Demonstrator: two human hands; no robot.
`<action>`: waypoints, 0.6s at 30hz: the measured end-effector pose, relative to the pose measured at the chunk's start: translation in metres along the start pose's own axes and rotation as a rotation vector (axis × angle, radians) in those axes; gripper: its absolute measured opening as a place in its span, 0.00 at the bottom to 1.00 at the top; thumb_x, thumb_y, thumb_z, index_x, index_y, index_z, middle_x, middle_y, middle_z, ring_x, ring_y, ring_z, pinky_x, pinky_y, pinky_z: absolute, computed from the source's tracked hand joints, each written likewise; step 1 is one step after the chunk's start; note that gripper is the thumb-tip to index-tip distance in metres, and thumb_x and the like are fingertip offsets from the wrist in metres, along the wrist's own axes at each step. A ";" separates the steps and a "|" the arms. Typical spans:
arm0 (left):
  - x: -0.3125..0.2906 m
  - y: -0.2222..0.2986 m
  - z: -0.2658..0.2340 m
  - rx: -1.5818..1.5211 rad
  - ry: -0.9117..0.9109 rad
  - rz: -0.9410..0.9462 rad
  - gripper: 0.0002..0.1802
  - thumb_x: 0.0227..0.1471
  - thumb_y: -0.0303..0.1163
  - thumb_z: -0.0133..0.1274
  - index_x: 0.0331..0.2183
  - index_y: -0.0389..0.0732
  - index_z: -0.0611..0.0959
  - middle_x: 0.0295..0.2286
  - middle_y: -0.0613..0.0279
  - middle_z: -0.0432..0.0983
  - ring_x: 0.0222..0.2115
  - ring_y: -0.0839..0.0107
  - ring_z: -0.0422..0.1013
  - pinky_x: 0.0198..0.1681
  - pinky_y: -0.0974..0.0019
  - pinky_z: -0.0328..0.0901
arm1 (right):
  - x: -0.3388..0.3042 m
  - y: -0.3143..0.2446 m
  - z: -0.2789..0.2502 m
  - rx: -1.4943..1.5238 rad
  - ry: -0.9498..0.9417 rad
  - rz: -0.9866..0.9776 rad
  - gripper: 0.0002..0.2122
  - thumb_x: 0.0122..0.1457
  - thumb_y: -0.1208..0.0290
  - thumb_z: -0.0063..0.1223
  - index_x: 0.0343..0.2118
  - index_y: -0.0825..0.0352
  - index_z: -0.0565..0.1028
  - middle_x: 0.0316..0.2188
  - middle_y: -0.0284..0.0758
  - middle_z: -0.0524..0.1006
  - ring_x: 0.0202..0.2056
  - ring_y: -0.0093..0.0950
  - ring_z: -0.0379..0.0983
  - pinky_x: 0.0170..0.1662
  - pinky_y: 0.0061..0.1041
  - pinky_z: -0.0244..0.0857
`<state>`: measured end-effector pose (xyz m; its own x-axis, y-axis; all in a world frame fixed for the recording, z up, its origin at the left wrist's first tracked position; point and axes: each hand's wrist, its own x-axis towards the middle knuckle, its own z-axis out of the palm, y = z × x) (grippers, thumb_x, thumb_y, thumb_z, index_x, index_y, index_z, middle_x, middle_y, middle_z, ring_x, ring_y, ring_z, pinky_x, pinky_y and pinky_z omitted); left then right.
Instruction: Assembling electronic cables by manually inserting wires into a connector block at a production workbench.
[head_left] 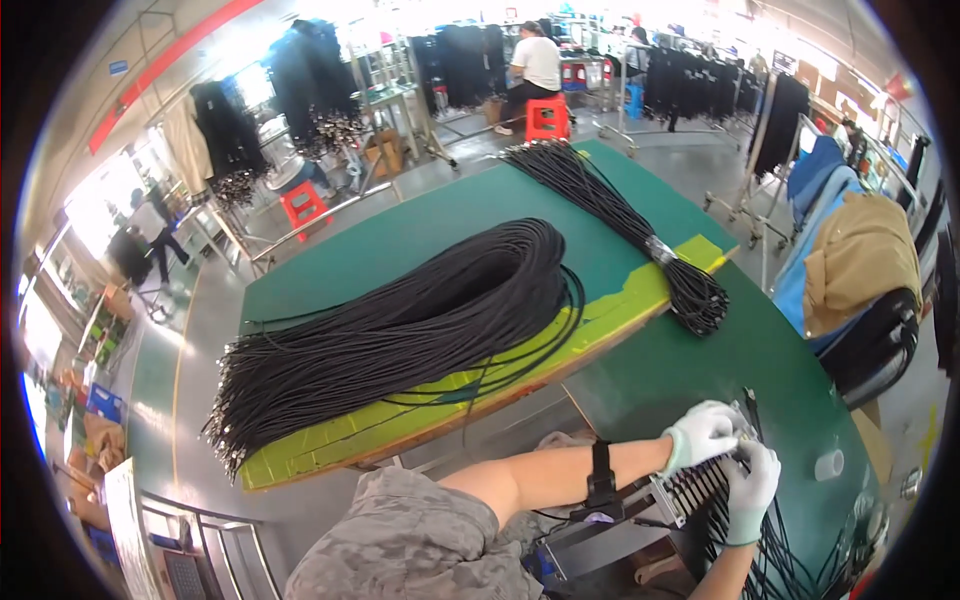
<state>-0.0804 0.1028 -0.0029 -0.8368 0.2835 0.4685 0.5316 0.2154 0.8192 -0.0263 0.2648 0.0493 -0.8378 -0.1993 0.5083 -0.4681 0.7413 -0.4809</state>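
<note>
My left hand (703,436), in a white glove, reaches in with fingers pinched at the row of cable ends; what lies between its fingertips is too small to make out. Close against it, my right hand (752,490), also gloved, is closed on a black cable, whose end is hidden by the fingers. Under and beside both hands, several black cables (708,484) lie side by side in a metal slotted holder (667,501). More loose black cables (785,562) run down past my right wrist. A black strap (601,472) circles my left forearm.
A large looped bundle of black cables (400,320) lies on the green table (330,270); a tied bundle (610,205) reaches over its yellow edge (640,297). A white roll (829,464) stands right of my hands. Jackets (862,255) hang over a chair. Another person (538,65) sits farther back.
</note>
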 end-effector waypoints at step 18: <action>0.021 0.012 0.009 0.265 0.206 -0.036 0.07 0.34 0.34 0.56 0.17 0.42 0.77 0.25 0.55 0.75 0.32 0.54 0.68 0.37 0.55 0.64 | -0.032 0.062 -0.028 -0.089 -0.060 0.044 0.07 0.47 0.82 0.58 0.31 0.70 0.77 0.33 0.41 0.77 0.38 0.37 0.73 0.44 0.31 0.67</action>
<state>-0.0900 0.1194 0.0138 -0.8503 0.0817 0.5198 0.4938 0.4651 0.7347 -0.0208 0.3347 0.0236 -0.8734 -0.2015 0.4434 -0.4063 0.8035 -0.4351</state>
